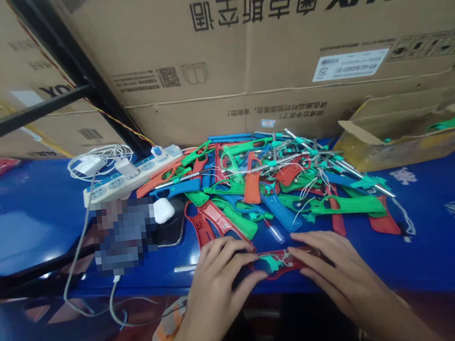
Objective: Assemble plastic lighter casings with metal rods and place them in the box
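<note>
Blue table (437,248) stands before a carton (181,50). Red casing (293,262) is at the near edge, gripped at 2 points: left hand (222,272), thumb and fingers closed on its left part; right hand (339,264) likewise, right part. Loose parts (251,187) lie piled beyond.

a workshop: loose plastic casings (251,187) and big cartons (270,39)

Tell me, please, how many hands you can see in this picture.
2: the left hand on the left part of the red casing and the right hand on its right part; no others show.
</note>
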### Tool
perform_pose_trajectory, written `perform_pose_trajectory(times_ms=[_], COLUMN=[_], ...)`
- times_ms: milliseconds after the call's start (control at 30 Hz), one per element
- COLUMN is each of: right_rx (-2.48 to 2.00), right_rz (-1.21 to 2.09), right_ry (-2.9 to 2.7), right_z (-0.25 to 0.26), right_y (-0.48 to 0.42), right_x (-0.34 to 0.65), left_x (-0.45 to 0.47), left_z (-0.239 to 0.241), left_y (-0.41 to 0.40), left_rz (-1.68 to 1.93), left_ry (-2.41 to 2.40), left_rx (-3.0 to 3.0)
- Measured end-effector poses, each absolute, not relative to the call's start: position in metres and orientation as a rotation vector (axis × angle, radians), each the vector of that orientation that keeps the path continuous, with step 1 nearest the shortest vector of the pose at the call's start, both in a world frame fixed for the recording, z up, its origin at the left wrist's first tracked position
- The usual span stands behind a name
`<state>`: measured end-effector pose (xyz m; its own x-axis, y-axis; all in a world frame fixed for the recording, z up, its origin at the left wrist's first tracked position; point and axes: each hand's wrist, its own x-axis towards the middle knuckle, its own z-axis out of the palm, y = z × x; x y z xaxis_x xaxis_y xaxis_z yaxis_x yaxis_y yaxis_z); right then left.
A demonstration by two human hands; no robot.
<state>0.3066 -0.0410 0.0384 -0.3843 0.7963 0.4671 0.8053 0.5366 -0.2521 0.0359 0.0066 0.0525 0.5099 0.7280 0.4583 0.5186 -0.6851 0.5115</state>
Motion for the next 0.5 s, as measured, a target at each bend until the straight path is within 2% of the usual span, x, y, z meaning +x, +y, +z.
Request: perform_pose_trajectory(times_ms=[167,500], right_rx=[-1.206,-1.165], right_rz=[-0.017,0.094], right_ry=[-2.378,-2.268], right_z=[0.0383,0.0381], right_y=[-0.0423,-0.0357], right_x=[0.3015,0.2991], left_x=[0.0356,0.0355], left_z=[0.0528,0.0535], left_y=[0.0069,0.0078], left_rz=[0.963,0.968], left_ry=[1.039,1.025], left_rx=[2.454,2.447])
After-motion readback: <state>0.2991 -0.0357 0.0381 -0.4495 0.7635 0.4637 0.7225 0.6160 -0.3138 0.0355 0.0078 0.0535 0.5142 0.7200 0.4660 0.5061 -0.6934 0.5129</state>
